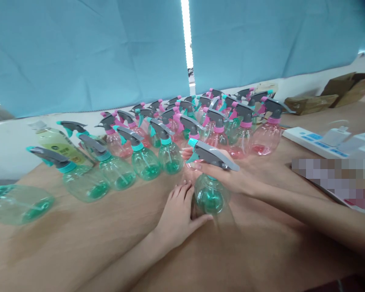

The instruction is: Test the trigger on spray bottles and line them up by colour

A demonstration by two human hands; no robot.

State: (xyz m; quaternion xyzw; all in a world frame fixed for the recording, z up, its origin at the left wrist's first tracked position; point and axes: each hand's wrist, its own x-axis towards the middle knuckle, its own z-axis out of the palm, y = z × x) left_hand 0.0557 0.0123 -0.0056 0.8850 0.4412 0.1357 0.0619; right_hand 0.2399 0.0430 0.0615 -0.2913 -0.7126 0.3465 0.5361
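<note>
A brown wood-toned counter (158,263) is backed by a white wall (6,154), above which blue sheeting (79,48) is hung, parted by a bright strip (186,32). Near the front, a green spray bottle (211,198) is gripped around the neck by the right hand (223,174); beside its base the left hand (178,211) is opened, thumb spread. Print on the yellow-green label (59,142) and the power strip (304,136) cannot be read. Cardboard boxes (310,104) are placed farther back.
</note>
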